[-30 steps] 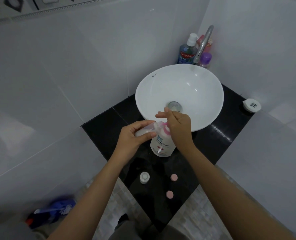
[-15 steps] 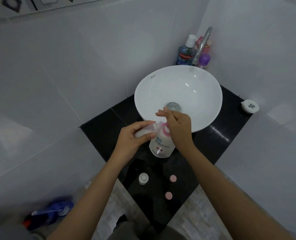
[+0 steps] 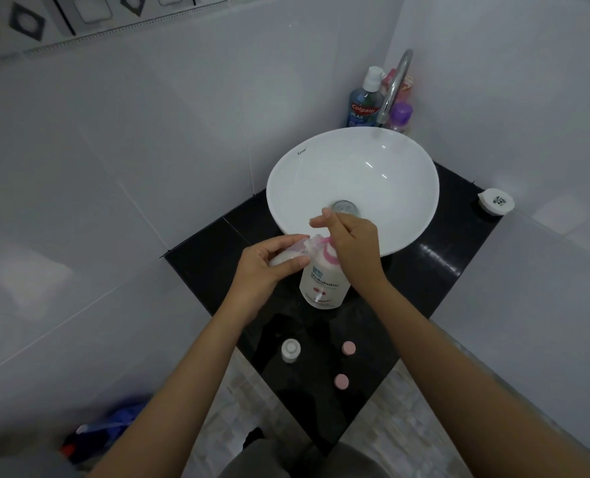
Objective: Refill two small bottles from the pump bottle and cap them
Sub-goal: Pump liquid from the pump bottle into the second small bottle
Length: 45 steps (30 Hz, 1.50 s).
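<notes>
Pump bottle (image 3: 324, 286) upright on black counter (image 3: 435, 288), touching front of white basin (image 3: 286, 188). Small bottle (image 3: 288, 255) tilted, mouth at pink spout, pinched in left hand (image 3: 264, 270). Right hand (image 3: 354, 246) pressing on pump top, fingers loosely curled. Second small bottle (image 3: 290, 350) uncapped nearer, two pink caps (image 3: 349, 348) beside.

Left hand (image 3: 262, 267) curled, fingers (image 3: 295, 262) and thumb pinched closed, right hand (image 3: 352, 243) palm down beside it, index finger raised, both bare forearms reaching forward
</notes>
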Each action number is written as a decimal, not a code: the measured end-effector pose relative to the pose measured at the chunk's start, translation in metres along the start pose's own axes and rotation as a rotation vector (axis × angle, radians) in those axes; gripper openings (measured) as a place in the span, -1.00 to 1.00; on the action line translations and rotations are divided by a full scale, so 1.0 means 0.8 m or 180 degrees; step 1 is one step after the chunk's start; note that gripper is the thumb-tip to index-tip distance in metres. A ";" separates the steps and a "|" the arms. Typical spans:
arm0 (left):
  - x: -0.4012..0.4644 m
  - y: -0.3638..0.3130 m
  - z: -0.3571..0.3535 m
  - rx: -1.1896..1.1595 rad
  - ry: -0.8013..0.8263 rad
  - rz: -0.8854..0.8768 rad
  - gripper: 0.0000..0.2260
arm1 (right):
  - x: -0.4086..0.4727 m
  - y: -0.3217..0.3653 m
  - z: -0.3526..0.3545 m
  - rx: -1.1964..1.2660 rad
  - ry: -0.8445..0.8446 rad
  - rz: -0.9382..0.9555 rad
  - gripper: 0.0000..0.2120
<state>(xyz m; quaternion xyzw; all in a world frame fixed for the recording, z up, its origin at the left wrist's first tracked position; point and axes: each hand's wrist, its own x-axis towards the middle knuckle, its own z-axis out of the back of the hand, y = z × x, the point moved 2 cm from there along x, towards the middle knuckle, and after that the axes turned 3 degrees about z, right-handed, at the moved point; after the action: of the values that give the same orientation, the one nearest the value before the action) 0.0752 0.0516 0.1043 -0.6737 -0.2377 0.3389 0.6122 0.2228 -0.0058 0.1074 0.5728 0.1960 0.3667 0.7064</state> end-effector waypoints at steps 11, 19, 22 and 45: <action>0.006 0.005 0.002 0.0119 -0.0009 0.0020 -0.71 | -0.005 -0.008 -0.006 0.0242 -0.0019 -0.0221 -0.65; 0.001 0.005 0.001 0.0115 0.0002 -0.0056 -0.70 | -0.002 0.003 -0.002 -0.0062 -0.0066 -0.0073 -0.70; 0.001 0.001 0.001 0.0109 0.0002 -0.0100 -0.70 | -0.002 0.012 0.000 -0.0022 -0.0293 0.0112 -0.74; 0.000 0.002 -0.005 0.0205 0.0175 -0.0122 -0.72 | -0.003 0.013 0.000 -0.0169 -0.0144 -0.0177 -0.59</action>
<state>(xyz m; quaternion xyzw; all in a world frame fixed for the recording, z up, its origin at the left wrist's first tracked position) 0.0780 0.0485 0.1027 -0.6580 -0.2226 0.3159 0.6463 0.2178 -0.0069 0.1166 0.5563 0.1860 0.3390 0.7355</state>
